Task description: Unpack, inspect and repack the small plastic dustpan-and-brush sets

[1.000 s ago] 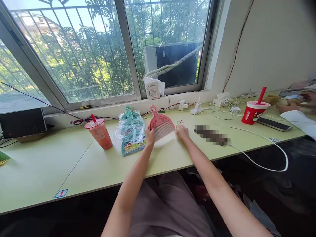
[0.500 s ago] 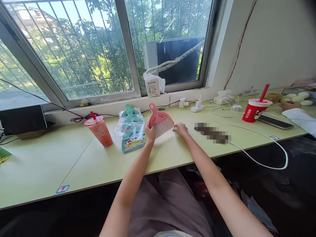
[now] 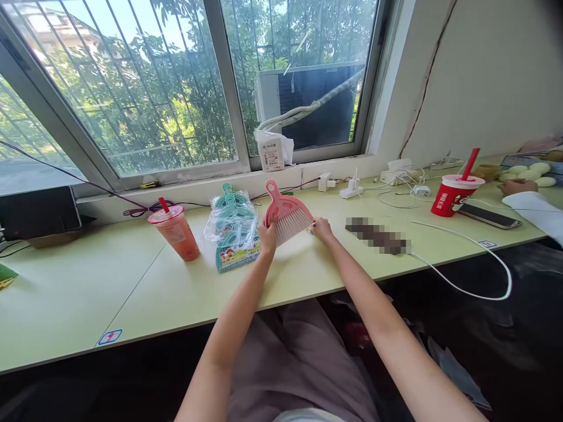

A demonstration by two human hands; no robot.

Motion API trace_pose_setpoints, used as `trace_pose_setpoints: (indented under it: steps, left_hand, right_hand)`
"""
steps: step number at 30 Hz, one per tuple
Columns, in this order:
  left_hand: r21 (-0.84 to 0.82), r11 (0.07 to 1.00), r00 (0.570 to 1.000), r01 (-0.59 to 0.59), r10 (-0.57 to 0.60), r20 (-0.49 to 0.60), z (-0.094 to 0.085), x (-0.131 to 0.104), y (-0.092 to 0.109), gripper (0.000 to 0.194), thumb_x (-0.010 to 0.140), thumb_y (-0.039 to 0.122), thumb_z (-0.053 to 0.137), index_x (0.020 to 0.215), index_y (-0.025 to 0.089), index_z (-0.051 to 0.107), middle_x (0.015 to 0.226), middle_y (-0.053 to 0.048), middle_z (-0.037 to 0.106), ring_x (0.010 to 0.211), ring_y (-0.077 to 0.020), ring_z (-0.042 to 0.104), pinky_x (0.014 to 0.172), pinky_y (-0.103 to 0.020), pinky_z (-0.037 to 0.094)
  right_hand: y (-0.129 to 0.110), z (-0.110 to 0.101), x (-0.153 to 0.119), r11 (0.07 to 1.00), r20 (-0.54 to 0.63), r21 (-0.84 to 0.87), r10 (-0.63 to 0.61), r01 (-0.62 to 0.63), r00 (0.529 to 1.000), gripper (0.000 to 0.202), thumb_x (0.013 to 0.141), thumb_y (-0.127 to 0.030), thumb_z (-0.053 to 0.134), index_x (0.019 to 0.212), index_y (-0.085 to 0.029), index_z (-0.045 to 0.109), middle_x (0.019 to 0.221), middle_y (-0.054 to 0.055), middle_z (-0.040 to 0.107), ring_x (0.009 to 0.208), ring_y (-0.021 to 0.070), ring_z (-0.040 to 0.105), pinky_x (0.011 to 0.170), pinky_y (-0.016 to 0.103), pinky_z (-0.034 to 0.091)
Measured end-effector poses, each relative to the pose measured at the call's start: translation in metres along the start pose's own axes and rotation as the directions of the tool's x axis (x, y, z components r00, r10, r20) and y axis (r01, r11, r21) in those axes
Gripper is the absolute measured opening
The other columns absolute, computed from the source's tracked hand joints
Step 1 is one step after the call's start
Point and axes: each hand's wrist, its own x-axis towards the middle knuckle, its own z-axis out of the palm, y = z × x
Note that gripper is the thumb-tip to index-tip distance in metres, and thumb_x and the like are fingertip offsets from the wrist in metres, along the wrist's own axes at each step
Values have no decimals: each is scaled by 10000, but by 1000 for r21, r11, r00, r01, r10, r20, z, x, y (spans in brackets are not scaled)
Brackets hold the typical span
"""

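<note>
A pink dustpan and brush set (image 3: pixel 288 212) is held up over the table, handle away from me and pale bristles facing me. My left hand (image 3: pixel 267 237) is closed on its left edge, thumb in front. At its right corner, my right hand (image 3: pixel 322 228) is closed with the fingertips pinched together; a small colourful printed piece shows just under them. Left of the pink set lie teal dustpan and brush sets (image 3: pixel 237 240) in clear plastic wrap, with a printed label across the front one.
A cup of orange-red drink (image 3: pixel 178 234) stands on the left. To the right are a blurred-out dark object (image 3: pixel 377 235) with a white cable, a red cup (image 3: pixel 455 194), a phone (image 3: pixel 490 215) and another person's hand (image 3: pixel 519 187). Plugs (image 3: pixel 350 189) and wires line the wall.
My right hand has shifted very slightly at the right corner of the pink set. My left hand and the pink set stay nearly in place.
</note>
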Motion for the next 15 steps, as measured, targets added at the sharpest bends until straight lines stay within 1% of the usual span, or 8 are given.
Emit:
trace_pose_setpoints:
  steps: [3, 8, 11, 15]
  left_hand:
    - [27, 1000, 1000, -11, 11, 2, 0, 0, 0, 235, 793, 407, 618, 837, 177, 646, 720, -7, 590, 687, -165, 516, 686, -289, 417]
    - [48, 999, 1000, -5, 5, 3, 0, 1, -1, 231, 797, 400, 609, 833, 176, 652, 705, -5, 580, 685, -164, 520, 671, -279, 418]
    - [43, 999, 1000, 0, 0, 9, 0, 1, -1, 244, 793, 408, 610, 846, 175, 657, 709, -6, 584, 679, -162, 516, 651, -272, 416]
    - [45, 999, 1000, 5, -6, 9, -1, 1, -1, 272, 788, 434, 612, 865, 179, 669, 714, -5, 587, 691, -163, 520, 665, -270, 422]
  right_hand:
    - [-1, 0, 1, 999, -6, 48, -11, 11, 1000, 258, 738, -1, 614, 904, -167, 721, 937, 62, 757, 885, 173, 690, 733, 221, 467]
    - [-6, -4, 1, 996, 17, 71, -53, 51, 998, 234, 698, -9, 643, 850, -166, 727, 872, 37, 757, 820, 163, 688, 729, 214, 476]
    - [-9, -6, 0, 994, 40, 80, -81, 78, 996, 243, 677, 8, 648, 836, -156, 731, 857, 35, 757, 830, 173, 687, 720, 211, 473]
    - [-12, -8, -1, 992, 84, 87, -103, 95, 991, 250, 673, 24, 655, 845, -139, 735, 877, 45, 760, 848, 175, 686, 714, 199, 468]
